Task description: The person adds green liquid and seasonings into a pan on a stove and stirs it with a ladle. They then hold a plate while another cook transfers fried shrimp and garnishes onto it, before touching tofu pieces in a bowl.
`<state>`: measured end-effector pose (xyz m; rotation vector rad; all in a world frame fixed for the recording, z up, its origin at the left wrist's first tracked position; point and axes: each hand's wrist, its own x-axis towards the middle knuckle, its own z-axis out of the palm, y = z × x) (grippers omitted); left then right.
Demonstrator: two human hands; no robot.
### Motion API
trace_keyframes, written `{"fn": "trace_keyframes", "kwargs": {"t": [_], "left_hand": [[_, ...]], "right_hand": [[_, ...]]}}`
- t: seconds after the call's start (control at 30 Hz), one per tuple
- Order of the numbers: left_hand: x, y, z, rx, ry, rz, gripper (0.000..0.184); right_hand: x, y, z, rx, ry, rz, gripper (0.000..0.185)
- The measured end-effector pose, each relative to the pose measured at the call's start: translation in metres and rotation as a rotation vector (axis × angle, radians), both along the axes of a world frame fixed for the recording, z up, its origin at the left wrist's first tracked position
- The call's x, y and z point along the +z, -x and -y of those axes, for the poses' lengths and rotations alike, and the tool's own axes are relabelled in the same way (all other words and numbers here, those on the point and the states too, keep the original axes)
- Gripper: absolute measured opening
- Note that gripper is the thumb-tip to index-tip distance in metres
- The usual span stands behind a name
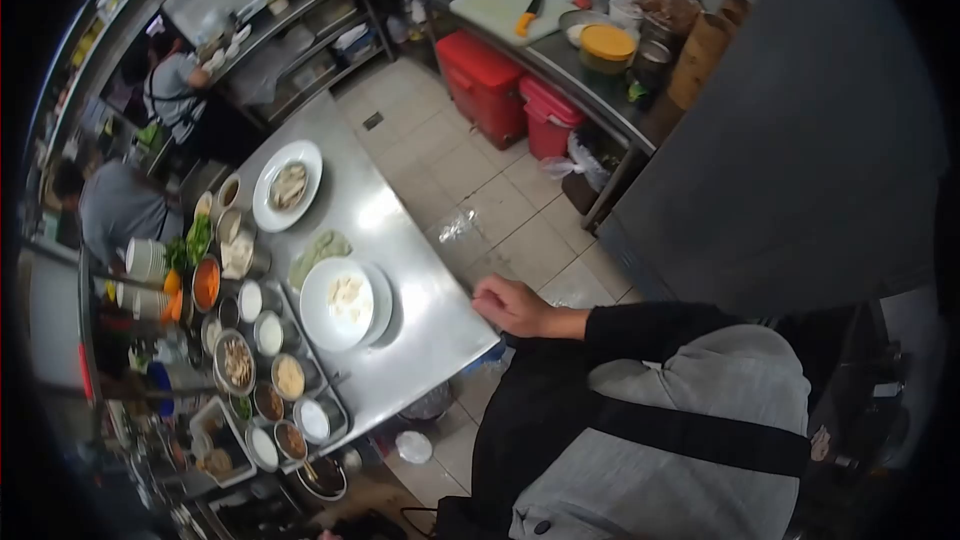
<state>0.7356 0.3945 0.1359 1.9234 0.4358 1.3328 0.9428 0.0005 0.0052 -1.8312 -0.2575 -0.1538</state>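
Across a tiled kitchen floor (400, 98), two people (178, 90) stood beyond a metal tabletop (420, 340). On it, a white dish (313, 292) of pale pieces lay over another round dish (382, 302). The right hand (513, 307), fingers curled together, was beside the tabletop's edge, to the right of the white dish; whether it touched that edge, I could not tell. Above the white dish sat an oval plate (312, 162) of food; to its left, small metal containers (270, 335) stood grouped.
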Motion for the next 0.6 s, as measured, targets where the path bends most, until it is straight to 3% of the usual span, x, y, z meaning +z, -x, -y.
{"fn": "trace_keyframes", "kwargs": {"t": [0.13, 0.17, 0.2, 0.23, 0.27, 0.3, 0.4, 0.43, 0.47, 0.5, 0.57, 0.6], "left_hand": [[0.01, -0.087, 0.031, -0.188, -0.103, -0.017, 0.043], [0.012, -0.11, 0.04, -0.163, -0.309, -0.075, 0.048], [0.015, -0.136, 0.055, -0.197, -0.291, -0.077, 0.033], [0.016, -0.163, 0.074, -0.23, -0.264, -0.071, 0.018], [0.014, -0.192, 0.095, -0.286, -0.193, -0.046, 0.013], [0.006, -0.22, 0.113, -0.344, -0.123, -0.018, 0.011], [-0.006, -0.302, 0.18, -0.621, -0.159, -0.019, 0.008], [-0.017, -0.332, 0.207, -0.687, -0.12, -0.016, 0.012], [-0.024, -0.358, 0.234, -0.754, -0.12, -0.066, 0.013], [-0.03, -0.384, 0.264, -0.82, -0.12, -0.118, 0.018], [-0.036, -0.439, 0.326, -1.004, -0.052, -0.229, 0.016], [-0.035, -0.46, 0.358, -1.043, 0.019, -0.288, 0.012]], "right_hand": [[-0.127, 0.024, 0.113, -0.295, 0.21, -0.284, 0.028], [-0.164, 0.035, 0.147, -0.356, 0.297, -0.347, 0.031], [-0.199, 0.049, 0.183, -0.407, 0.471, -0.333, 0.035], [-0.308, 0.078, 0.226, -0.568, 0.661, -0.307, 0.026], [-0.368, 0.097, 0.276, -0.304, 0.93, -0.459, 0.02], [-0.418, 0.125, 0.323, -0.167, 0.854, -0.686, 0.018], [-0.385, 0.134, 0.379, -0.047, 0.619, -1.151, 0.027], [-0.387, 0.133, 0.396, -0.041, 0.645, -0.874, 0.034], [-0.313, 0.113, 0.396, -0.284, 0.365, -1.202, 0.041], [-0.348, 0.118, 0.419, -0.092, 0.659, -0.848, 0.041], [-0.352, 0.103, 0.443, -0.263, 0.249, -1.068, 0.037], [-0.336, 0.09, 0.447, -0.225, 0.338, -0.987, 0.033]]}}
